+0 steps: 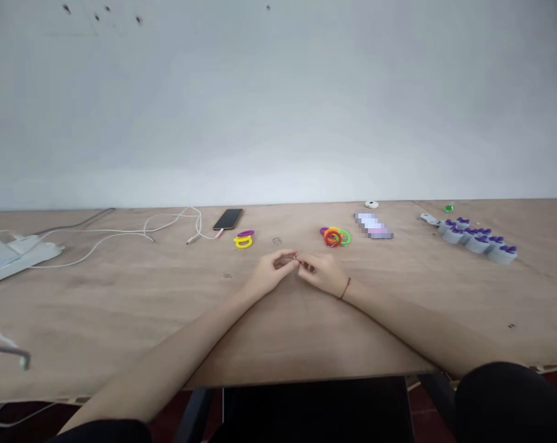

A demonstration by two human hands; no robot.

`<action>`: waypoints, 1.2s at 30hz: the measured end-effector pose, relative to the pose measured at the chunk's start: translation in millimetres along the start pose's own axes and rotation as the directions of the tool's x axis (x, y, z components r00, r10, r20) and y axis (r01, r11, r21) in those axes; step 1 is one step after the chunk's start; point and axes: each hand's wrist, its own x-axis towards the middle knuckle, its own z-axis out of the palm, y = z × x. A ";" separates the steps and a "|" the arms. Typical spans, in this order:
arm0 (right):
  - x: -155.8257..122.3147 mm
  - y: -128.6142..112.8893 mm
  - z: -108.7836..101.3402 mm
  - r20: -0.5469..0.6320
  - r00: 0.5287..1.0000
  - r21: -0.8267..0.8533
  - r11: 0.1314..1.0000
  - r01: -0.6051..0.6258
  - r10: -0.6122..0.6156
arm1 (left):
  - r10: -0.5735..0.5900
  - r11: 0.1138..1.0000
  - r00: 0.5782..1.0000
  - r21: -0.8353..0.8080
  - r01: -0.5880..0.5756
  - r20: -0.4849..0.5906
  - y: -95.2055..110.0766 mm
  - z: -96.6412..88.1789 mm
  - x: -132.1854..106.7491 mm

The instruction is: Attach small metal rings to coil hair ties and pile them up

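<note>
Both my hands meet over the middle of the table, fingertips almost touching. My left hand [275,269] is closed in a pinch, thumb and index finger on what looks like a small metal ring [295,258]. From the other side my right hand [322,272] pinches the same tiny piece, its fingers curled; most of it is hidden by the fingertips. Just beyond my left hand lie a few thin metal rings [276,241]. Yellow coil wristbands [243,242] and a purple one [246,233] rest to the left. A pile of red, orange, green and purple coil wristbands [333,238] sits behind my right hand.
A phone [228,219] on a white cable [122,232] lies back left, near a power strip [43,253]. To the right are a blurred flat item [374,226], a white round case [371,204] and several small white pots with purple tops [477,243]. A wall [278,123] stands behind.
</note>
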 end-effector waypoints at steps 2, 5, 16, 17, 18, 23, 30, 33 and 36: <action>-0.2 -0.5 -0.7 -0.020 1.000 -0.039 0.999 0.010 -0.010 | -0.009 0.999 1.000 -0.042 0.009 -0.010 0.0 2.4 -0.3; 0.2 -0.8 -0.6 -0.041 0.999 -0.066 0.998 0.011 -0.014 | -0.027 0.993 0.999 -0.119 0.022 -0.043 -1.4 6.3 -0.5; 1.0 0.7 0.8 -0.058 0.998 -0.071 0.997 -0.023 0.019 | -0.044 0.981 0.996 -0.194 0.027 -0.082 -2.0 12.9 2.0; 1.2 0.4 0.9 -0.059 0.998 -0.085 0.996 -0.016 0.011 | -0.040 0.984 0.995 -0.179 0.023 -0.087 -2.1 13.1 2.3; 1.8 0.0 0.9 -0.053 0.999 -0.097 0.995 -0.006 0.001 | -0.033 0.986 0.995 -0.164 0.018 -0.095 -2.1 12.8 2.5; 9.7 -0.5 5.0 0.021 1.000 -0.049 0.999 -0.019 0.020 | 0.006 0.996 0.982 -0.091 -0.024 -0.187 -1.0 -4.1 9.0; 43.8 -9.0 44.5 0.235 0.972 -0.059 0.998 0.015 0.000 | 0.072 0.997 0.871 0.043 -0.059 -0.486 2.2 -63.6 21.5; 66.5 -16.6 68.8 0.294 0.956 -0.034 0.999 0.032 -0.020 | 0.071 0.996 0.841 0.082 -0.031 -0.537 -2.0 -81.7 22.0; 84.8 -22.3 86.8 0.364 0.931 0.007 1.000 -0.002 0.000 | 0.069 0.995 0.834 0.100 -0.016 -0.548 -9.4 -89.3 22.7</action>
